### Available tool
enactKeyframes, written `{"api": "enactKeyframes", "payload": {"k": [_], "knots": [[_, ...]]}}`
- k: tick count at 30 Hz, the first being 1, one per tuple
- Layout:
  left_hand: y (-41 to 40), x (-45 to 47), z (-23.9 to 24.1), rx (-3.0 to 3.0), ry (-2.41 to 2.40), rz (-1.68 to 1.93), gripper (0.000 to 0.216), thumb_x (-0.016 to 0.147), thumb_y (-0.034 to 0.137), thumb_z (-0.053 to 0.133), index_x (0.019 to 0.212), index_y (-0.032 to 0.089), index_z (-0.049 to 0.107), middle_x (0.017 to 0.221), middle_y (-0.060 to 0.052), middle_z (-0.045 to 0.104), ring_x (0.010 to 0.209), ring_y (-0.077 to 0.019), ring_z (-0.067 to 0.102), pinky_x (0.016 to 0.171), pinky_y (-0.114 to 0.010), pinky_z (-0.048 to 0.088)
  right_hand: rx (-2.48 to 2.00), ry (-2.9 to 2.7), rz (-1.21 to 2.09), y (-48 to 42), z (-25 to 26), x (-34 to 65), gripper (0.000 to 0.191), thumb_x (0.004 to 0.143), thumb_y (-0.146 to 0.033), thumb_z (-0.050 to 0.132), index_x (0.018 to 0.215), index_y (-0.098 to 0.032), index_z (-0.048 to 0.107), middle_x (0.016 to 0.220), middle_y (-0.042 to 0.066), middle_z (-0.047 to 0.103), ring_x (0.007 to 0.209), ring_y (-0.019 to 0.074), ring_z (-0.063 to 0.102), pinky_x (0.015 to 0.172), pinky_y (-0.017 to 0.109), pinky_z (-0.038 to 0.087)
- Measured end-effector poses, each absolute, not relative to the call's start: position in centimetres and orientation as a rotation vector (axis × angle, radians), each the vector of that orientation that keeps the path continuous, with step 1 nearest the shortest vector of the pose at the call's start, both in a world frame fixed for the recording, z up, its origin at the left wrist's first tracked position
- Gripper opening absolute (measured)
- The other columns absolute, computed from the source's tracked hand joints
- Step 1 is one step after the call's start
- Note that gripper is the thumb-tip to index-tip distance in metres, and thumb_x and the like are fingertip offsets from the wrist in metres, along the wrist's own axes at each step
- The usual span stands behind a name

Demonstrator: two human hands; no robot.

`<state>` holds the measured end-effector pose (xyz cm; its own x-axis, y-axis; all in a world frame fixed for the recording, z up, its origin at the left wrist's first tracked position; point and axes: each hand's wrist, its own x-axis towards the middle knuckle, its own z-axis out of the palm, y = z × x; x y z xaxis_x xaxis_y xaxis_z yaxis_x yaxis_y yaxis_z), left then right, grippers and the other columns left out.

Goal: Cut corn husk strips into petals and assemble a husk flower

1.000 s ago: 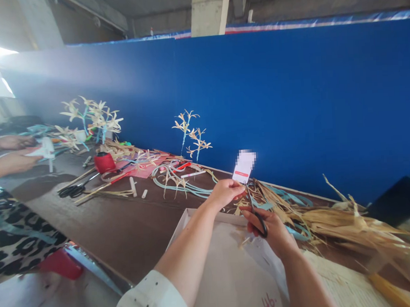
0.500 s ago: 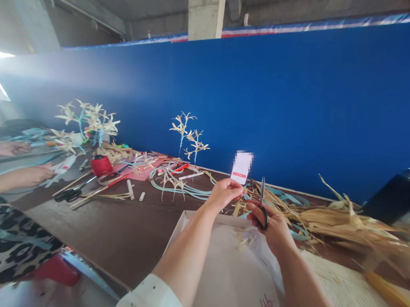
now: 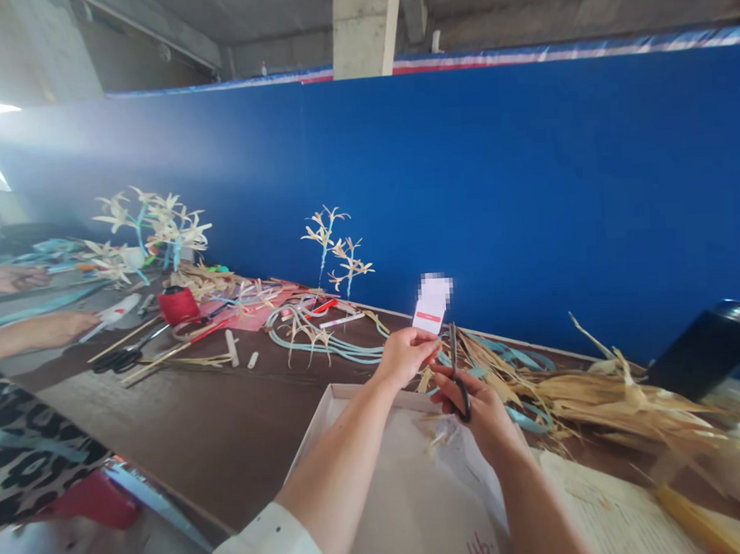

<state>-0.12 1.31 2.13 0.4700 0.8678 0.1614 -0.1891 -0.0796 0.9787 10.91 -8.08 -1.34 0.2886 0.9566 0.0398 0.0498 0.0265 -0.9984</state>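
Note:
My left hand is closed in a pinch. Whatever sits between its fingertips is too small to make out. Just to its right, my right hand holds dark-handled scissors, with the blades pointing up and the handle loop around its fingers. The fingertips of both hands are close together above the far edge of a shallow white box lid. Beyond my left hand stands a phone-like white panel with a red bar, its top blurred out. Dried husks lie right of my right hand.
Husk flowers on blue stems stand along the blue partition. Pale blue cords, black scissors and a red spool lie to the left. A co-worker's hand is at far left. A dark device stands right.
My right hand and the scissors have shifted left, closer to my left hand. The left hand keeps its pinch. The camera view has moved slightly.

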Motion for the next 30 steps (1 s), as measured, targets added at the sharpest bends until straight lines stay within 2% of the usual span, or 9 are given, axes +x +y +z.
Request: {"api": "enactKeyframes", "payload": {"k": [7, 12, 18, 25, 30], "knots": [[2.2, 0.5, 0.8, 1.453, 0.744, 1.051, 0.012, 0.073, 0.024, 0.060, 0.078, 0.014, 0.063, 0.072, -0.003, 0.064, 0.061, -0.0097, 0.055, 0.057, -0.021, 0.046, -1.424, -1.049, 0.963, -8.1, -1.0, 10.5, 0.052, 0.068, -0.054, 0.066, 0.104, -0.016, 0.065, 0.066, 0.004, 0.064, 0.054, 0.0148, 0.053, 0.046, 0.024, 0.034], [2.0, 0.6, 0.7, 1.518, 0.820, 1.105, 0.020, 0.073, 0.032, 0.060, 0.081, 0.014, 0.064, 0.074, -0.003, 0.064, 0.058, -0.0096, 0.053, 0.055, -0.021, 0.044, -1.408, -1.052, 0.978, -8.0, -0.9, 10.3, 0.051, 0.068, -0.052, 0.066, 0.103, -0.015, 0.065, 0.065, 0.004, 0.064, 0.056, 0.0149, 0.054, 0.051, 0.025, 0.039], [1.3, 0.5, 1.4, 1.558, 0.873, 1.068, 0.019, 0.073, 0.032, 0.059, 0.078, 0.015, 0.062, 0.066, -0.002, 0.062, 0.053, -0.0097, 0.052, 0.053, -0.021, 0.042, -1.422, -1.100, 0.923, -7.9, -1.2, 10.3, 0.049, 0.068, -0.050, 0.066, 0.104, -0.016, 0.066, 0.060, 0.002, 0.063, 0.053, 0.0150, 0.054, 0.050, 0.026, 0.039], [1.3, 0.5, 1.3, 1.543, 0.846, 1.032, 0.018, 0.072, 0.031, 0.058, 0.076, 0.015, 0.063, 0.071, -0.004, 0.064, 0.061, -0.0120, 0.056, 0.056, -0.021, 0.044, -1.432, -1.086, 0.918, -7.6, -1.7, 10.6, 0.050, 0.068, -0.049, 0.066, 0.107, -0.017, 0.066, 0.057, 0.001, 0.062, 0.049, 0.0130, 0.049, 0.047, 0.025, 0.036], [1.4, 0.5, 1.2, 1.547, 0.803, 0.988, 0.020, 0.070, 0.033, 0.059, 0.077, 0.014, 0.063, 0.069, -0.004, 0.063, 0.059, -0.0111, 0.055, 0.054, -0.021, 0.043, -1.441, -1.048, 0.916, -7.6, -1.4, 10.5, 0.054, 0.067, -0.051, 0.066, 0.109, -0.016, 0.064, 0.057, 0.002, 0.062, 0.049, 0.0125, 0.048, 0.046, 0.025, 0.035]]}}
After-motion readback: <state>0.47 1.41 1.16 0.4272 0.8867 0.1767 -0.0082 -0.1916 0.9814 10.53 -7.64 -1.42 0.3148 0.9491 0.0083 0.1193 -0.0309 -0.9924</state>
